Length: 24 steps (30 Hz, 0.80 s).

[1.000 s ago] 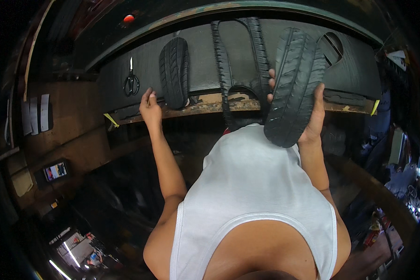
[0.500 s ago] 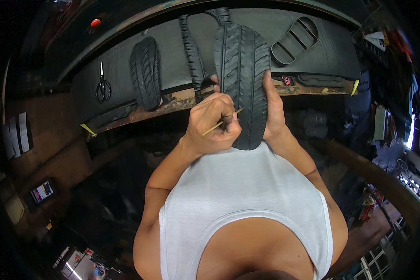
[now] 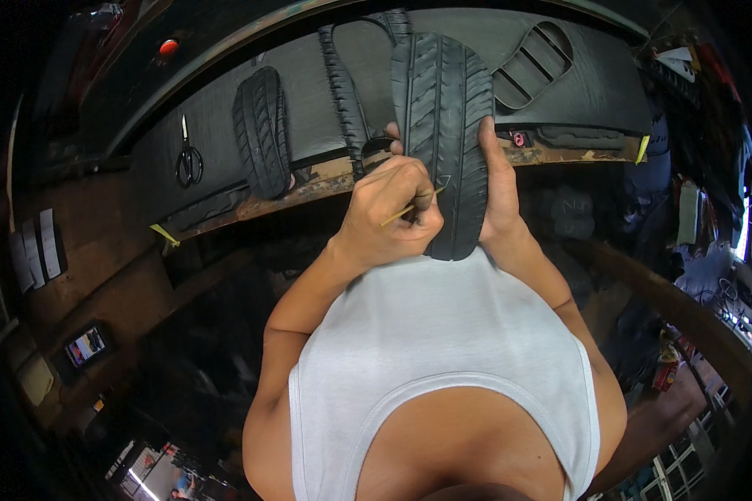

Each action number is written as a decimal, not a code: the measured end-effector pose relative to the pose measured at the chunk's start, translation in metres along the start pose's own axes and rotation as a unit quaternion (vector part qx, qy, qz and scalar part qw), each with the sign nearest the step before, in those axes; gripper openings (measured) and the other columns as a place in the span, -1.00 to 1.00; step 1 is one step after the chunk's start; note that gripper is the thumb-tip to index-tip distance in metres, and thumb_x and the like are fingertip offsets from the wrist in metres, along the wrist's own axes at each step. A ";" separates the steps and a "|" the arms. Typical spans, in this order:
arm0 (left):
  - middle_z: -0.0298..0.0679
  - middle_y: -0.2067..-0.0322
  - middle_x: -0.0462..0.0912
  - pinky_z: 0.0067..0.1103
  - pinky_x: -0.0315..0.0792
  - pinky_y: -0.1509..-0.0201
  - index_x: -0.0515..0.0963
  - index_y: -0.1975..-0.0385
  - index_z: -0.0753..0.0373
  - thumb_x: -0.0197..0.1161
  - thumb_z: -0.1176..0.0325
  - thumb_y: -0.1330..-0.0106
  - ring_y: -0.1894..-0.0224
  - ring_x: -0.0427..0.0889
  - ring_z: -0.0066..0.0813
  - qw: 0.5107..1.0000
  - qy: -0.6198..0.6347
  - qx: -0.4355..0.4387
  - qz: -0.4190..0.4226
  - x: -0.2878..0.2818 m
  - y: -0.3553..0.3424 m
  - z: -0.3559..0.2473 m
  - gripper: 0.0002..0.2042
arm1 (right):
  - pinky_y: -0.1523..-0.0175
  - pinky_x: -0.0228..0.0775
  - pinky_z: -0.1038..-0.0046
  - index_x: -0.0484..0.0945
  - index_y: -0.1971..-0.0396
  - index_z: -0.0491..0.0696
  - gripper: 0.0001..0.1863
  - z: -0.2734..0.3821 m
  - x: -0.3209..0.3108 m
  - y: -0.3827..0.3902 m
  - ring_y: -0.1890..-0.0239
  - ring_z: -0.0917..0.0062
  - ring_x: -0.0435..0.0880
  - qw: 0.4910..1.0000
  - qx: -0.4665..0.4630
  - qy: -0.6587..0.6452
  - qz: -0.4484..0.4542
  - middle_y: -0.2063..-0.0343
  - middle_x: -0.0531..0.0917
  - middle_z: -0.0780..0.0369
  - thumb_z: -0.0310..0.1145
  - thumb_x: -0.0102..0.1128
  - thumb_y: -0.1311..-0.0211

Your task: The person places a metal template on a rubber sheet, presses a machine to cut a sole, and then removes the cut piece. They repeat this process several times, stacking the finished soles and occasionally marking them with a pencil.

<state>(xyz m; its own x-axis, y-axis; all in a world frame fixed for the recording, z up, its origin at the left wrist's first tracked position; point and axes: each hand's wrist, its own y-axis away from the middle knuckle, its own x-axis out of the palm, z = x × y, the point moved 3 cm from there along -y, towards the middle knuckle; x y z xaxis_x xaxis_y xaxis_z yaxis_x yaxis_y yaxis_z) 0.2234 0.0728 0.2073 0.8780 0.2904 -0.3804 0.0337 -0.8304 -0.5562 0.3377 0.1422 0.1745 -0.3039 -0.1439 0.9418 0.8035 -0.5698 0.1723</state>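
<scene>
Left hand (image 3: 393,213), flat on the worktop (image 3: 326,179) a second ago, now has its fingers clenched on a thin yellow stick (image 3: 409,207), tip on the tread strip (image 3: 444,125), which the right hand (image 3: 497,188) grips upright against the chest: marking looks under way.

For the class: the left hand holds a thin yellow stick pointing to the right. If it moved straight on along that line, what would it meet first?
The tyre tread piece held by the right hand: the left hand aims the stick at its surface, tip apparently touching, though depth is unclear.
</scene>
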 end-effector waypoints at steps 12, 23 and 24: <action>-0.31 0.68 0.40 -0.33 0.59 0.01 0.33 0.49 0.25 0.18 0.73 -0.09 0.62 0.43 -0.54 1.000 0.001 0.004 -0.015 -0.004 -0.003 0.002 -0.79 | -0.24 0.59 0.22 0.28 -0.35 -0.22 -0.21 0.006 0.000 -0.015 -0.19 0.26 0.60 1.000 0.003 -0.024 0.018 -0.15 0.55 -0.03 0.22 -0.35 -0.56; -0.25 0.60 0.46 -0.35 0.61 0.08 0.37 0.41 0.30 0.17 0.68 -0.16 0.54 0.51 -0.47 0.981 0.110 -0.017 -0.159 -0.022 0.004 0.017 -0.85 | -0.30 0.55 0.12 0.14 -0.42 -0.26 -0.16 0.006 -0.007 -0.020 -0.28 0.07 0.51 0.998 0.022 -0.052 -0.024 -0.31 0.37 -0.16 0.22 -0.28 -0.53; -0.27 0.59 0.45 -0.31 0.59 0.01 0.31 0.33 0.26 0.12 0.64 -0.26 0.56 0.44 -0.55 0.971 0.126 -0.038 -0.197 -0.033 0.009 0.020 -0.85 | -0.29 0.54 0.11 0.14 -0.42 -0.26 -0.16 0.007 -0.007 -0.021 -0.27 0.05 0.51 0.998 0.024 -0.057 -0.019 -0.31 0.36 -0.16 0.22 -0.25 -0.53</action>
<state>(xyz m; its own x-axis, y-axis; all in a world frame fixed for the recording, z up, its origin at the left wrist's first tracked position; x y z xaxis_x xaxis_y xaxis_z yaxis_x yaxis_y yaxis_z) 0.1854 0.0656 0.1999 0.8787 0.4748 0.0502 0.4178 -0.7137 -0.5623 0.3261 0.1607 0.1660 -0.2763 -0.0286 0.9606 0.8168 -0.5337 0.2191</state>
